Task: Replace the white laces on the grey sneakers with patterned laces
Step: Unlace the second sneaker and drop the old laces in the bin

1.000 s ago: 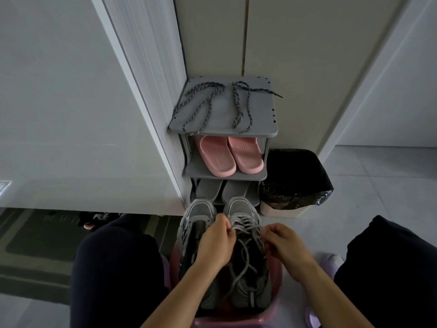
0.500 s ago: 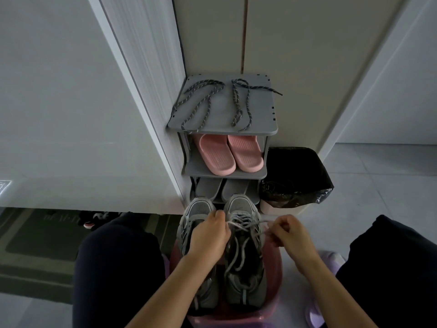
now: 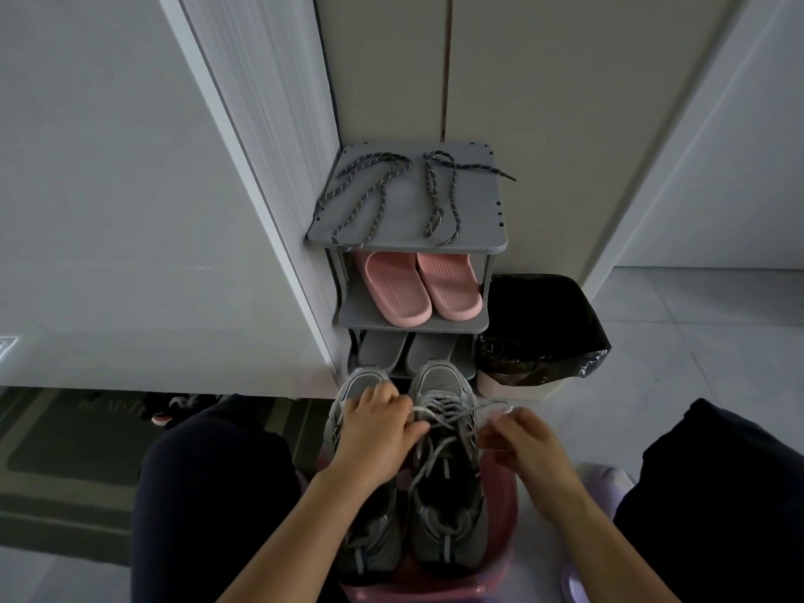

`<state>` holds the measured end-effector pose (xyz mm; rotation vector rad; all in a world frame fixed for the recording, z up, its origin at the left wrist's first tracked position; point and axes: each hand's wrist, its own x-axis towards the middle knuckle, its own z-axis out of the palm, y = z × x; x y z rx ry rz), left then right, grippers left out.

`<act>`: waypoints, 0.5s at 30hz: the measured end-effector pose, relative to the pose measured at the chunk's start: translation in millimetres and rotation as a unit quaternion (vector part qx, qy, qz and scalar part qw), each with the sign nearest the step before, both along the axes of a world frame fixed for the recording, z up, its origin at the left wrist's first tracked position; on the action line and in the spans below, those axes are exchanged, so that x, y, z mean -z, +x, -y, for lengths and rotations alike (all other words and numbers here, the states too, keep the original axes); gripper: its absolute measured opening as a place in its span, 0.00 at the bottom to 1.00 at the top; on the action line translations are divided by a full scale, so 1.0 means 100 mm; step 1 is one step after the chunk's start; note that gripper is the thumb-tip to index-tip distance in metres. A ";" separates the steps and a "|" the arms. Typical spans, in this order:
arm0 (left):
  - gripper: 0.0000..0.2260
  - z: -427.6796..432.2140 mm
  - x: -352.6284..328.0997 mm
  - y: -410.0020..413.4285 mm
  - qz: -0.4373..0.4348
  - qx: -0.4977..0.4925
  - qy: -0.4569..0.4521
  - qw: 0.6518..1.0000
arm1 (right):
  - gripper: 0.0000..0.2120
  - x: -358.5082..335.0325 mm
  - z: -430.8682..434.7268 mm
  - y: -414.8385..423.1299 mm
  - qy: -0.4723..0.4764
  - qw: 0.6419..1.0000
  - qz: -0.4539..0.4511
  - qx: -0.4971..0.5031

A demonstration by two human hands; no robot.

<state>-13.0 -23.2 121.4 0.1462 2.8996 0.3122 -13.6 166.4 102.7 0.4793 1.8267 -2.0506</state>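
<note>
Two grey sneakers stand side by side on a pink stool (image 3: 500, 572) between my knees. The right sneaker (image 3: 446, 507) carries a loosened white lace (image 3: 439, 413). My left hand (image 3: 378, 428) lies over the left sneaker (image 3: 361, 380) and pinches the white lace at the right sneaker's lower eyelets. My right hand (image 3: 517, 441) pinches the lace's end out to the right of the shoe. Two dark patterned laces (image 3: 370, 189) (image 3: 443, 189) lie on top of the grey shoe rack (image 3: 478, 243).
Pink slippers (image 3: 417, 289) and grey slippers (image 3: 404, 350) fill the rack's lower shelves. A bin with a black bag (image 3: 539, 328) stands right of the rack. White cabinet panels rise to the left and behind. A dark mat (image 3: 65, 450) lies at the left.
Both hands moved up toward the toe end of the right sneaker. My right hand drew the white lace out sideways to the right, and more lace hangs loose over the tongue.
</note>
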 end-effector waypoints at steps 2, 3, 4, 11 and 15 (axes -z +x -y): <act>0.14 -0.06 0.06 0.01 0.034 -0.012 0.031 0.999 | 0.04 0.05 0.10 0.06 0.039 0.997 -0.034 -0.051; 0.12 -0.09 0.08 0.02 0.044 -0.019 0.059 0.997 | 0.04 0.07 0.13 0.07 0.055 0.996 -0.047 -0.058; 0.11 -0.10 0.08 0.02 0.045 -0.021 0.077 0.996 | 0.05 0.09 0.14 0.07 0.065 0.995 -0.056 -0.054; 0.09 0.35 -0.15 -0.09 0.005 -0.023 0.068 0.997 | 0.09 -0.02 -0.20 -0.07 -0.053 0.991 0.009 0.120; 0.11 0.22 -0.01 -0.03 0.064 -0.050 0.099 0.992 | 0.06 0.05 -0.06 -0.02 -0.014 1.000 -0.002 0.021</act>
